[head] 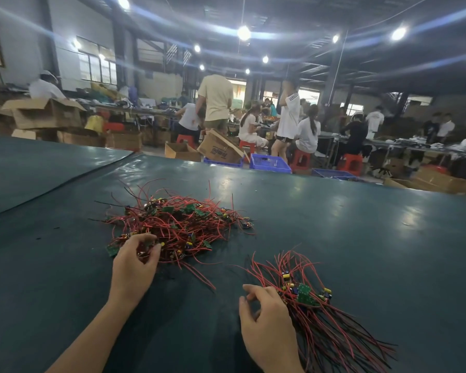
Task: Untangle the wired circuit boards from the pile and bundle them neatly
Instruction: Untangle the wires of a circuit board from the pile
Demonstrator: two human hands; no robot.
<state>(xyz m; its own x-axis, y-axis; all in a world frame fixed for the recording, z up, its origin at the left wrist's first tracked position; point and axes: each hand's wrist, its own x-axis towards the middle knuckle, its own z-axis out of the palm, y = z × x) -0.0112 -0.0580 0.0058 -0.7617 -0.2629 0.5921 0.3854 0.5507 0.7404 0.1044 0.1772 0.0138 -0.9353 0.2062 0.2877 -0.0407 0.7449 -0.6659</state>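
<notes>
A tangled pile of small green circuit boards with red and black wires lies on the dark green table, centre left. My left hand reaches into the pile's near edge, its fingers curled round boards and wires there. To the right lies a sorted bundle of boards, its wires fanning out toward me and away. My right hand hovers just left of that bundle with fingers loosely curled and nothing between them.
A seam in the table cover runs diagonally at the left. Beyond the table's far edge stand blue crates, cardboard boxes, red stools and several people at other benches.
</notes>
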